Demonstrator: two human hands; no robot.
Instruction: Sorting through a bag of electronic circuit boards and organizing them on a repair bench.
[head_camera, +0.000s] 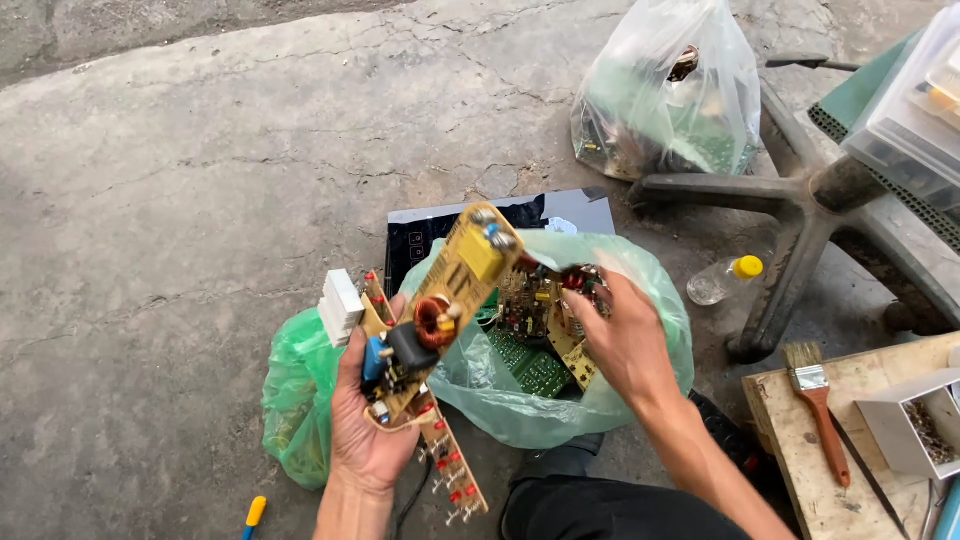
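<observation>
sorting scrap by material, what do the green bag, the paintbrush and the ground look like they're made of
Green bag: thin, see-through plastic film, judging by its crinkles and sheen.
Paintbrush: probably a wooden handle with a reddish finish, shiny metal ferrule, pale bristles.
Ground: rough grey concrete, matte and cracked.

Left hand (365, 425) palm-up, fingers curled closed — right hand (622, 340) reaching forward, seemingly pinching.

The floor (200, 180) is grey cracked concrete in soft daylight. On it, at the upper right, stands the dark metal star base of a chair (800, 215). Just below this base lies a wooden board (790, 420), and left of the base a grey wall edge (120, 30) runs along the top.
</observation>
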